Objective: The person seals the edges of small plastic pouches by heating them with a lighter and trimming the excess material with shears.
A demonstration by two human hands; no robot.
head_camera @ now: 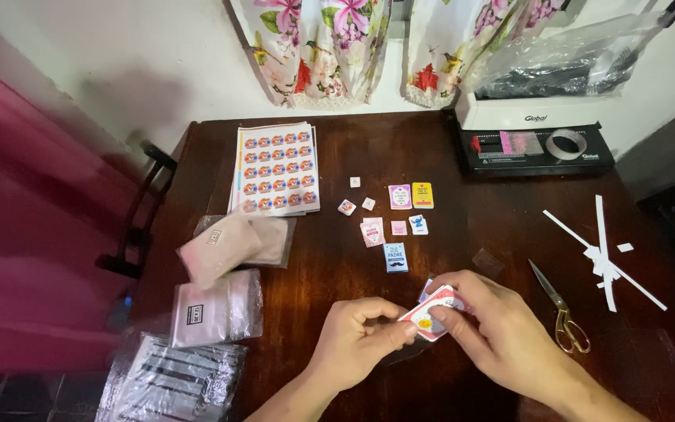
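Head view, looking down on a dark brown wooden table [369, 148] pushed against a white wall, flowered curtains [330, 47] hanging above its far edge. Pink-red surface blurred along the left side, with a black chair frame [138, 219] just beside the table's left edge. At far right, a white and black machine [537, 141] with a clear plastic bag [572, 59] on top and a tape roll [566, 144] on its black tray. Near the far left corner, a stack of sticker sheets [276, 168] printed in rows of small round pictures. Closer on the left, small pinkish and clear plastic pouches [224, 250] and a crinkled striped bag [173, 383]. Scattered mid-table, several tiny cards [400, 197] in pink, yellow, white and blue. To the right, gold-handled scissors [560, 316] and white paper strips [603, 258], well apart from the cards.

Near the front edge, left hand [357, 340] and right hand [494, 328] meeting over a small card [430, 316]: white and pinkish-red, with a round yellow picture, tilted, raised just above the table. Left hand curled, thumb and forefinger pinching the card's lower left edge. Right hand half closed, fingers curved over the card's right side and touching it.
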